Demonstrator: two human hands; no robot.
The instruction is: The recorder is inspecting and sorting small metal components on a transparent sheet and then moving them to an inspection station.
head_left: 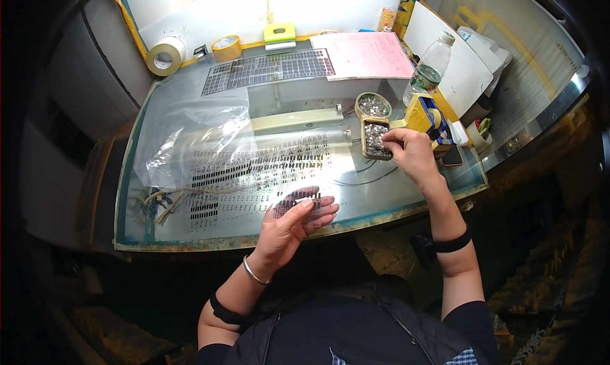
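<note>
The work looks to be midway: both hands are engaged, and loose pieces remain in quantity. The left hand [284, 228], at lower centre of the frame, holds a clear printed film [297, 196] between the thumb above and spread fingers beneath. Whether this is a separate piece or the near corner of the larger clear sheet [222, 172] on the tabletop [406, 184] cannot be told. That sheet, left of centre, carries many rows of black marks. Nothing on either can be made out as a finished result, so how much is done or left cannot be counted.

The right hand [414, 154], right of centre, has its fingertips drawn close together at a rectangular tin [375, 158]; whether a piece is between them cannot be seen. This tin is well filled with small silvery pieces [375, 135]. Just above it, a round tin [358, 111] holds similar pieces. At upper right stands a clear bottle [427, 74] with a green label, and farther right a cup [476, 137] holds small coloured items, too small to identify.
</note>
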